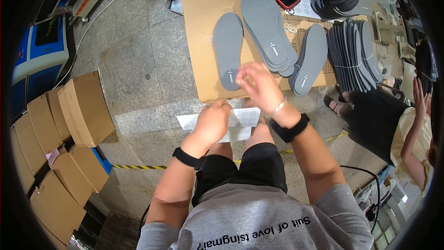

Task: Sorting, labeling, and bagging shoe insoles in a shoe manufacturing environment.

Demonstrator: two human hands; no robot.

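We see our left hand (213, 121) gripping white paper sheets (240, 122) over our knees, while our right hand (259, 85) hovers blurred above them, fingers loosely curled, holding nothing we can make out. On the cardboard surface (203, 41) lies 1 single grey insole (228, 51) beside 2 fanned stacks. Cardboard boxes (69, 125) line the floor, closed.

Bright even light, soft shadows, dark bent rim; right hand (259, 85) blurred.
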